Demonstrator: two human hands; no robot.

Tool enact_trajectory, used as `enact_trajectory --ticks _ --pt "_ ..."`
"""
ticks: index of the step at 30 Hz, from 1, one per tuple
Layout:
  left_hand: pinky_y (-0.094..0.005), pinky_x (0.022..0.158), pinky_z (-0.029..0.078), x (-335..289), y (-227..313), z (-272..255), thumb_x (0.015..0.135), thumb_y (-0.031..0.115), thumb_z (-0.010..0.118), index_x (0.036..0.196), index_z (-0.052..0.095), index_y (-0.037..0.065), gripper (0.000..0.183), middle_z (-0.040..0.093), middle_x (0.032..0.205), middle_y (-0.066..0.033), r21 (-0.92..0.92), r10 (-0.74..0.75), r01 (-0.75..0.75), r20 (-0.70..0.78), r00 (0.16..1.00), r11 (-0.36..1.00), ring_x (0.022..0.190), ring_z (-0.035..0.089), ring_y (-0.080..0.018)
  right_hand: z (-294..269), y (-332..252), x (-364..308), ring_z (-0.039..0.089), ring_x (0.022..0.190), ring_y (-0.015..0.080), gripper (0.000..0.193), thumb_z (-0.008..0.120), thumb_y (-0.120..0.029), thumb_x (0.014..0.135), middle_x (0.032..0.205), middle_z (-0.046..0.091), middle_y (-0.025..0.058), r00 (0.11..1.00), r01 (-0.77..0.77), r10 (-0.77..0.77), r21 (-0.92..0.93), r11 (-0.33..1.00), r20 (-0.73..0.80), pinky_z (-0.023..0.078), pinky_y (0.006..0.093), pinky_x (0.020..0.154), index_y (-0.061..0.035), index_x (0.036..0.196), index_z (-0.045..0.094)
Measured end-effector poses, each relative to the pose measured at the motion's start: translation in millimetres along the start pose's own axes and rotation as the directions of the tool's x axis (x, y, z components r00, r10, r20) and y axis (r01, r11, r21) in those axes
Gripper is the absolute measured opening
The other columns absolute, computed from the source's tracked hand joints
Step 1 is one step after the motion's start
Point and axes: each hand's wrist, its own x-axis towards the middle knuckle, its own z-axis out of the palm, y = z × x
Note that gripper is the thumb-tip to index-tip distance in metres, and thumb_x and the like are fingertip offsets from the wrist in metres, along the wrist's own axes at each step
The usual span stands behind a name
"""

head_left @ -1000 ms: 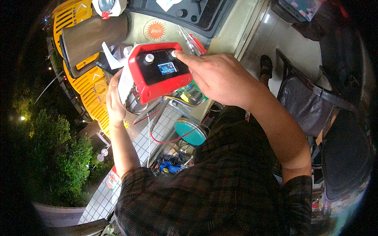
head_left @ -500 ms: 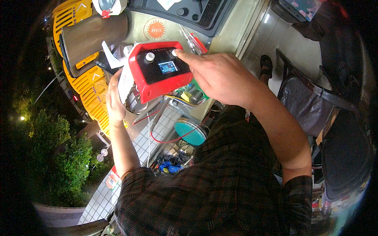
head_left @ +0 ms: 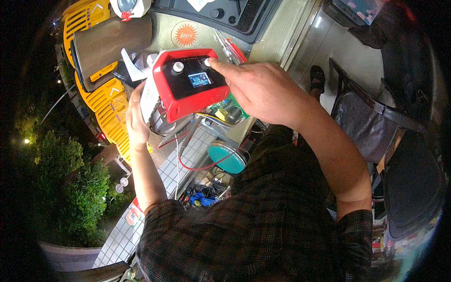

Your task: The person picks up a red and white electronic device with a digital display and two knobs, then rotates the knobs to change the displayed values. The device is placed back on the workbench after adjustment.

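A red-framed control box [head_left: 191,84] with a black panel, two white knobs and a small lit screen [head_left: 199,80] is held up over the bench. My left hand [head_left: 137,120] grips the white body [head_left: 149,99] at its left side, the fingers partly hidden behind it. My right hand [head_left: 263,91] reaches in from the right, with its index fingertip on the right knob [head_left: 207,62]. Its other fingers are folded or hidden beneath. The left knob [head_left: 177,67] stands untouched. Below the box lie a green circuit board [head_left: 238,106] and coloured wires.
Red-handled tools [head_left: 233,50] and a dark tray [head_left: 221,16] lie beyond the box. A turquoise round lid [head_left: 226,156] and a red wire [head_left: 195,168] sit nearer me. Yellow barriers [head_left: 110,101] stand outside at left, a dark chair [head_left: 359,122] at right.
The control box has tilted very slightly, and the characters on its screen look a little different. Both hands keep their places, the right fingertip still on the same knob.
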Motion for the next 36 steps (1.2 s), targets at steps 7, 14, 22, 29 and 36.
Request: enact_trajectory --ticks 7,14,22,29,36 --pt "-0.0365 0.114 0.04 0.0 -4.4 -0.1 0.115 0.033 0.03 0.143 0.057 -0.007 0.057 0.064 0.137 -0.0179 0.011 -0.011 0.012 -0.022 1.0 1.0 0.13 0.057 -0.0245 -1.1 -0.3 0.3 0.072 0.087 0.0417 0.046 0.06 -0.009 0.099 0.097 0.072 0.0243 1.0 -0.007 0.007 -0.01 1.0 0.014 0.057 0.052 0.08 0.0007 0.144 0.058" --pt "-0.0369 0.116 0.038 -0.4 -5.0 -1.9 0.115 0.032 0.029 0.146 0.055 -0.008 0.057 0.062 0.14 -0.0183 -0.007 -0.036 0.036 -0.001 0.999 0.999 0.132 0.056 -0.0257 -0.3 1.3 -0.1 0.072 0.086 0.0414 0.045 0.059 -0.009 0.1 0.097 0.073 0.0238 1.0 0.004 -0.004 0.005 1.0 0.009 0.056 0.0524 0.08 0.0002 0.144 0.058" --pt "-0.0378 0.12 0.035 -1.1 -7.4 -6.2 0.115 0.031 0.029 0.15 0.05 -0.009 0.057 0.06 0.147 -0.0185 -0.003 -0.026 0.027 0.046 0.999 1.0 0.137 0.054 -0.0264 5.4 -3.9 2.3 0.072 0.086 0.0417 0.049 0.058 -0.008 0.099 0.1 0.073 0.0237 0.99 0.062 -0.053 0.073 0.995 -0.128 0.058 0.0513 0.08 -0.0057 0.148 0.056" --pt "-0.0379 0.12 0.035 0.4 -6.8 -5.9 0.116 0.033 0.029 0.151 0.051 -0.007 0.058 0.06 0.147 -0.0183 0.014 -0.006 0.006 0.05 0.999 1.0 0.137 0.054 -0.0265 5.0 -13.6 16.5 0.073 0.088 0.0407 0.059 0.06 -0.008 0.093 0.098 0.073 0.0225 0.985 0.153 -0.144 0.108 0.982 -0.092 0.058 0.0523 0.083 -0.0152 0.151 0.057" --pt "-0.0379 0.12 0.035 -0.5 -1.3 -4.2 0.116 0.033 0.029 0.15 0.051 -0.007 0.058 0.06 0.147 -0.0185 0.012 -0.029 0.028 0.039 0.999 1.0 0.138 0.054 -0.0269 1.8 -7.3 15.8 0.07 0.101 0.0437 0.054 0.056 -0.001 0.098 0.116 0.07 0.0261 0.986 0.156 -0.14 0.207 0.966 -0.09 0.055 0.0499 0.087 -0.0127 0.151 0.057"
